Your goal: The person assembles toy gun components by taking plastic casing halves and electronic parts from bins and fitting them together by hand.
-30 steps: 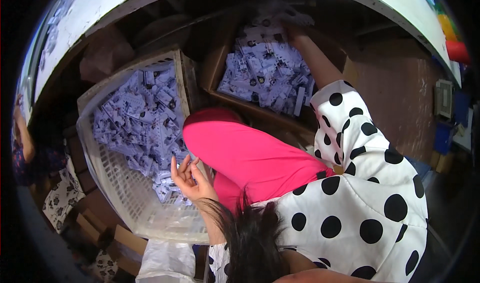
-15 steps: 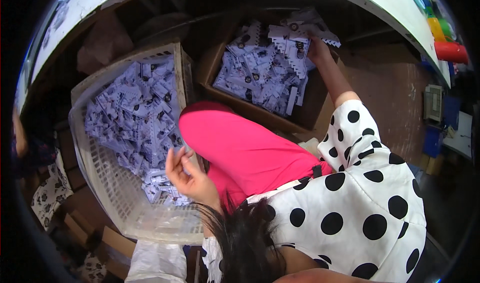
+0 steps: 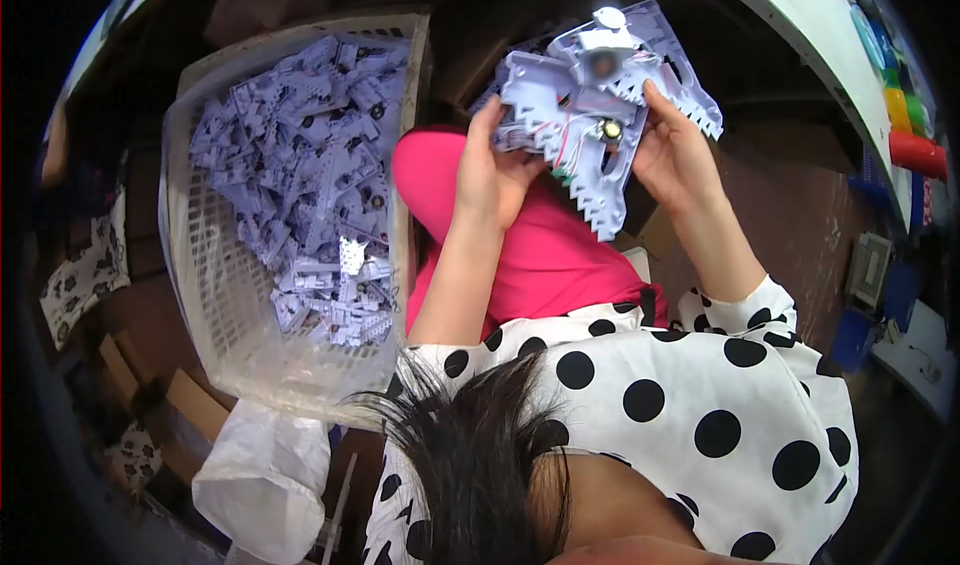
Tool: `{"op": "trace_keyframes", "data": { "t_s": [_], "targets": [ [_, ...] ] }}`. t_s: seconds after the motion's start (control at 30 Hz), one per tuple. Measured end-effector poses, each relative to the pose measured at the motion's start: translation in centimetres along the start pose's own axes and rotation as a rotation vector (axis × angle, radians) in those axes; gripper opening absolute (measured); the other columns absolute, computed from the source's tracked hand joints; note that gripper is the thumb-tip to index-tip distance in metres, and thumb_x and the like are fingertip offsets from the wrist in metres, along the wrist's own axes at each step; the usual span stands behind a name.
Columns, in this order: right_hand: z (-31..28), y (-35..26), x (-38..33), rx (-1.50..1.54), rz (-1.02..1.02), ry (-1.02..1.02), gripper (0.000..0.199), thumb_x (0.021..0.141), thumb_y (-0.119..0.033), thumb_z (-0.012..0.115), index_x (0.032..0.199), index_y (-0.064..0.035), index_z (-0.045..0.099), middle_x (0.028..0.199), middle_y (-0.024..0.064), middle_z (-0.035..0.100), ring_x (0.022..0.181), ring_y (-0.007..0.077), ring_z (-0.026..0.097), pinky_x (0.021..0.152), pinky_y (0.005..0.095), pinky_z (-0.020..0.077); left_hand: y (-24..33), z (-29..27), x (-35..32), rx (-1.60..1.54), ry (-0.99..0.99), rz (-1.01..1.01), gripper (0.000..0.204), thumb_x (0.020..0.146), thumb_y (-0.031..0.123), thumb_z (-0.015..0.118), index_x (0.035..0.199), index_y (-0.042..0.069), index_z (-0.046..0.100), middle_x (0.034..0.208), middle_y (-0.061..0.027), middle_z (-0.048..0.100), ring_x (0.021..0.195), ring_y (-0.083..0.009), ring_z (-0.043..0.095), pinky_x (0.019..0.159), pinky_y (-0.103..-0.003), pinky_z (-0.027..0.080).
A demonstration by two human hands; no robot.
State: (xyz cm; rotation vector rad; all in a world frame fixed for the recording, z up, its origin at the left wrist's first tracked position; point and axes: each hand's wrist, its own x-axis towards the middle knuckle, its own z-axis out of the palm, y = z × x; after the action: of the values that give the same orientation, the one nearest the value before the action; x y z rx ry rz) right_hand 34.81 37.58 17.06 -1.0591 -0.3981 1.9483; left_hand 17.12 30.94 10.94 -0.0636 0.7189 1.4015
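Note:
Both hands hold a loose stack of pale lavender plastic housings [image 3: 590,115] with saw-toothed edges, thin wires and small round parts, raised over my pink-clad lap. My left hand [image 3: 490,175] is closed on the left side of the stack. My right hand [image 3: 675,160] grips its right side, thumb on top. Beside my left arm stands a white plastic basket [image 3: 225,320], lined with clear film and heaped with similar lavender pieces [image 3: 310,155]. The stack and my hands hide most of the cardboard box [image 3: 658,233] beyond them.
A white bag [image 3: 265,470] hangs or stands near the basket's front end. A white table edge [image 3: 800,60] curves along the right, with a red cylinder [image 3: 917,155] near it. Cardboard pieces [image 3: 195,405] lie at lower left; a grey device [image 3: 868,268] sits far right.
My right hand has brought a stack of housings up from the cardboard box, nearer to me. My left hand has left the basket's side and closed on the stack. The view has shifted.

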Motion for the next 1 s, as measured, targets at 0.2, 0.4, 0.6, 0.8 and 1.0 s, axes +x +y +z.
{"op": "trace_keyframes", "data": {
  "t_s": [0.2,0.4,0.6,0.8,1.0],
  "targets": [
    [3.5,4.6,-4.9,-0.054,0.083,0.009,0.033,0.094,-0.025,0.047,0.119,-0.0024,0.049,0.110,0.0095,0.057,0.103,0.0190,0.055,0.089,0.0368,0.0454,0.6,0.5,-9.6,0.735,0.382,1.066,0.033,0.095,0.010,0.042,0.124,-0.004,0.036,0.119,-0.0141,0.045,0.101,-0.0181,0.051,0.088,-0.034,0.043],
    [2.5,7.8,-5.1,-0.024,0.200,-0.040,0.035,0.094,-0.025,0.048,0.119,-0.0010,0.048,0.110,0.0094,0.056,0.102,0.0195,0.055,0.091,0.0375,0.0435,-1.0,0.5,-12.5,1.843,0.266,1.115,0.069,0.085,0.020,0.063,0.137,-0.003,0.025,0.132,-0.0228,0.033,0.125,-0.0298,0.032,0.105,-0.044,0.022],
    [3.2,8.8,-6.3,-0.095,0.258,-0.018,0.036,0.093,-0.027,0.049,0.120,-0.0027,0.049,0.112,0.0094,0.058,0.100,0.0198,0.057,0.089,0.0371,0.0434,-2.8,-2.9,-13.2,0.836,0.294,0.804,0.090,0.075,0.017,0.075,0.140,-0.002,0.016,0.136,-0.0194,0.031,0.123,-0.0239,0.037,0.104,-0.038,0.029],
    [3.9,10.5,-6.9,-0.173,0.134,0.001,0.025,0.091,-0.026,0.053,0.097,-0.0033,0.060,0.090,0.0067,0.065,0.075,0.0140,0.061,0.067,0.0286,0.0473,-4.1,-1.4,-13.0,0.230,0.185,0.606,0.064,0.077,-0.004,0.067,0.129,0.003,0.029,0.119,-0.0097,0.050,0.104,-0.0166,0.054,0.090,-0.030,0.044],
    [4.3,10.3,-7.4,-0.255,0.143,-0.089,0.028,0.086,-0.029,0.063,0.088,-0.0010,0.061,0.078,0.0061,0.063,0.062,0.0110,0.059,0.055,0.0241,0.0454,-3.7,-2.0,-13.2,0.167,0.192,0.533,0.064,0.075,-0.007,0.067,0.127,0.006,0.033,0.117,-0.0087,0.052,0.104,-0.0185,0.055,0.089,-0.031,0.046]
  ]
}}
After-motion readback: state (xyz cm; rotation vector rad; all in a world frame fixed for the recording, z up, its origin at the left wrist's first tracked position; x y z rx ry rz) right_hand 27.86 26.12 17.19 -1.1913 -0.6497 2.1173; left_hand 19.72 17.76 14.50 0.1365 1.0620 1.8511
